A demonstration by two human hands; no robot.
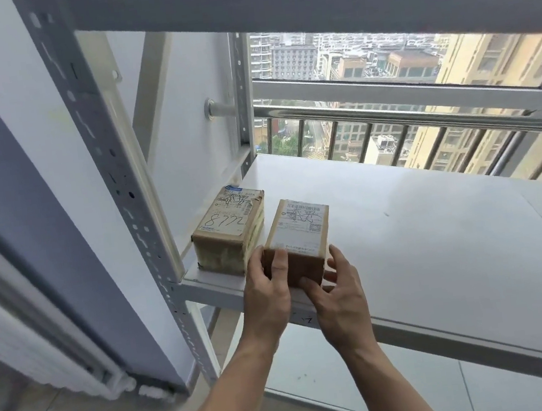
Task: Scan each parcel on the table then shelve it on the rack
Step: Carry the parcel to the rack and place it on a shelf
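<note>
parcel (297,239) sits at the shelf (435,237) front beside another box (228,230), both hands (266,293) (340,293) grasping it with fingers; shelving step, next push it in and let go.

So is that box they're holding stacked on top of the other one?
No. The held box sits on the shelf beside the marked box, to its right, with both hands on its near end.

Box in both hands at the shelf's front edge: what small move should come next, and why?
Probably slide the held box a little deeper and let go. It already sits on the shelf beside the shelved box, but near the front lip, with the left hand and right hand gripping its near end.
</note>
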